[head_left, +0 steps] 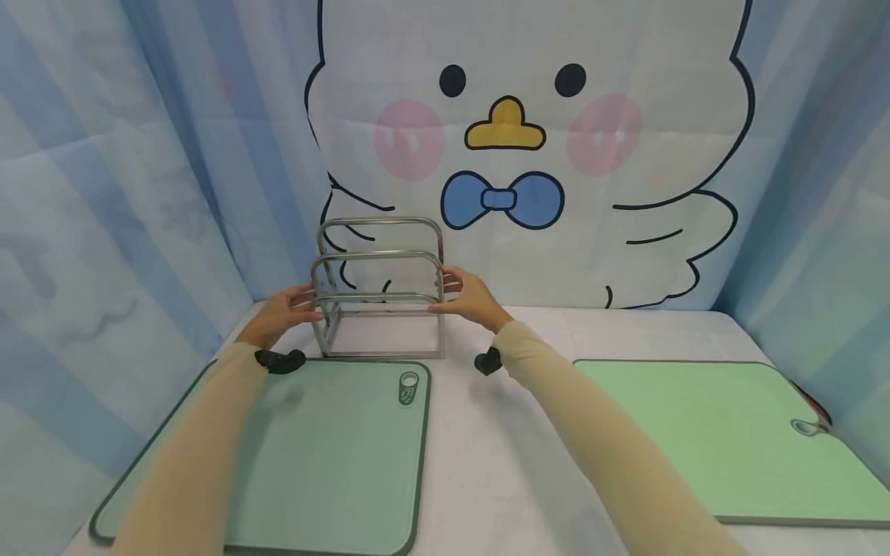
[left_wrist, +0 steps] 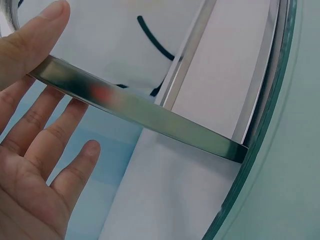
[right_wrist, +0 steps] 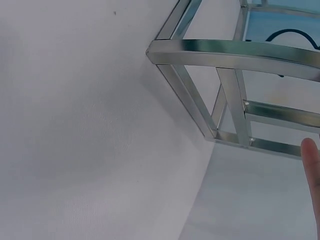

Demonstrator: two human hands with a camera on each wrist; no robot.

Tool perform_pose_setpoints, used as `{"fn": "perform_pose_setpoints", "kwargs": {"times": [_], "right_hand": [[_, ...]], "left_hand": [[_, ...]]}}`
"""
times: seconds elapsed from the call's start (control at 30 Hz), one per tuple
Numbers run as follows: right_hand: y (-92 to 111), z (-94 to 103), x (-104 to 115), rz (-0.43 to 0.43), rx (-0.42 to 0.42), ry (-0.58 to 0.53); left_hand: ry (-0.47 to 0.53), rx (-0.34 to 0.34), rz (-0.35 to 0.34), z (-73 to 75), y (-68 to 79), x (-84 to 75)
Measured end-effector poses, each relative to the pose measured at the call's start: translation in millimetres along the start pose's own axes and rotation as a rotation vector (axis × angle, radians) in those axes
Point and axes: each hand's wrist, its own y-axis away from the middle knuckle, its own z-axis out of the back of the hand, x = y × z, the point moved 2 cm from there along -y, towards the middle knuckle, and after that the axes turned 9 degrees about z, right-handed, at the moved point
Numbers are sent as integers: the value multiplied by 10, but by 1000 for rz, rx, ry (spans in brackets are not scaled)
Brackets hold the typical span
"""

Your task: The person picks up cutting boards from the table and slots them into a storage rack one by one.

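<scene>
A silver metal rack point(head_left: 378, 254) with several upright hoops stands on the white tabletop near the back, just behind a grey-green cutting board point(head_left: 327, 455). My left hand point(head_left: 278, 315) grips the rack's left side. In the left wrist view, the thumb lies on one side of the flat metal bar point(left_wrist: 170, 125) and fingers reach behind it. On the opposite side, my right hand point(head_left: 476, 300) holds the hoops between thumb and fingers. The right wrist view shows the rack's lower corner point(right_wrist: 230, 52) and only one fingertip point(right_wrist: 311, 160); the rest of that hand is out of frame.
To the right lies a light green board point(head_left: 723, 440), with a small red and dark edge showing at its far right corner. A curtain point(head_left: 507, 255) with a cartoon bird hangs right behind the rack, and blue striped curtains point(head_left: 104, 232) close in the sides.
</scene>
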Motion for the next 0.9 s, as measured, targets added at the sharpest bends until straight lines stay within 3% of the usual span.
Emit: {"fn": "perform_pose_setpoints", "kwargs": {"times": [0.5,0.9], "right_hand": [[255,346,-108,6,6,-18],[458,631,-179,-41,3,4]], "left_hand": [[-4,5,-35,-352,-113,-71],[24,20,-56,-635,-196,-164]]}}
